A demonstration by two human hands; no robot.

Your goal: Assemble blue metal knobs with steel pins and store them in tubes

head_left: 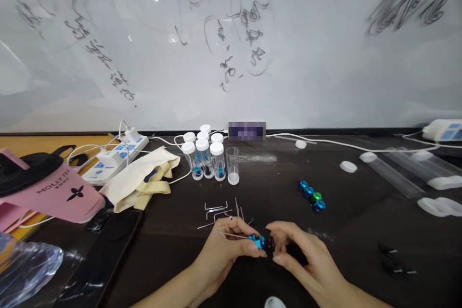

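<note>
My left hand (225, 255) pinches a small blue metal piece (257, 241) between thumb and fingers, with thin metal rods or wires running back across that hand. A black round part (269, 246) sits against the right end of the blue piece. Curled around its outer side are the fingers of my right hand (301, 255); how firmly they grip is partly hidden. Bent thin metal rods (215, 209) lie just beyond my left hand. Several blue metal pieces (319, 206) and a green one (316, 196) form a row beyond my right hand.
Capped clear tubes (217, 166) stand together beside an uncapped tube (233, 166). Black parts (393, 268) lie at right, near white caps (348, 167) and lying tubes (397, 173). A pink cup (54, 192), cloth bag (133, 178) and power strip (119, 159) occupy the left.
</note>
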